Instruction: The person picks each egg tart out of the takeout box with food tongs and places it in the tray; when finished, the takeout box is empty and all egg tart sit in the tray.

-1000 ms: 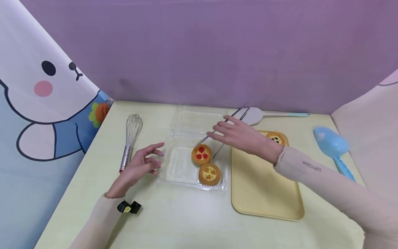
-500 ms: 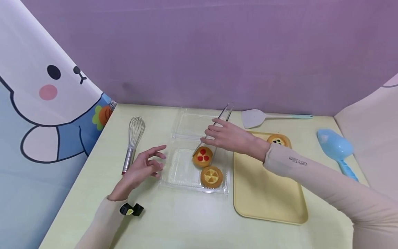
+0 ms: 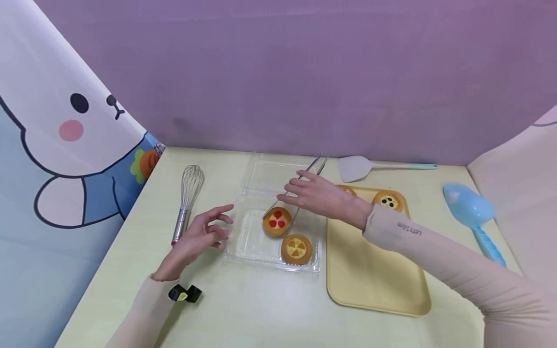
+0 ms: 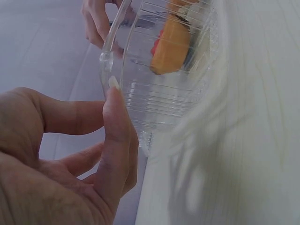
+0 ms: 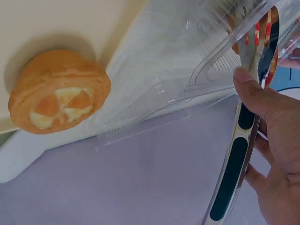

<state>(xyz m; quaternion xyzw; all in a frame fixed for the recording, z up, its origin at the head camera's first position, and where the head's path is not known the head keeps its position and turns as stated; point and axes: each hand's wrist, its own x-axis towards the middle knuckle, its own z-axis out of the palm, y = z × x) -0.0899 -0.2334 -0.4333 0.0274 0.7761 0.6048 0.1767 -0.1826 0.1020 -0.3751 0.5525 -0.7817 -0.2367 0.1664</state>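
Note:
My right hand (image 3: 315, 195) grips metal tongs (image 5: 234, 164) with dark green handle insets. Their tips stand on both sides of a round tart with red pieces (image 3: 277, 221), inside the clear plastic clamshell box (image 3: 243, 241). A tart with orange wedges (image 3: 297, 249) sits in the box's front right corner, a little apart from the red one. My left hand (image 3: 202, 232) is by the box's left edge, fingers loosely bent; in the left wrist view a fingertip (image 4: 114, 93) overlaps the box rim, and contact is hard to tell. The box lid (image 3: 278, 174) lies flipped back.
Right of the box is a yellow tray (image 3: 374, 270) with a dark-dotted tart (image 3: 388, 200) and another tart (image 5: 61, 93), half hidden by my right hand in the head view. A whisk (image 3: 187, 198), a spatula (image 3: 354, 168) and a blue scoop (image 3: 470, 205) lie around.
My right hand and the tongs have moved left, and the red-topped tart has shifted left, away from the orange one. A second tart on the tray has come into view. My left hand stays put.

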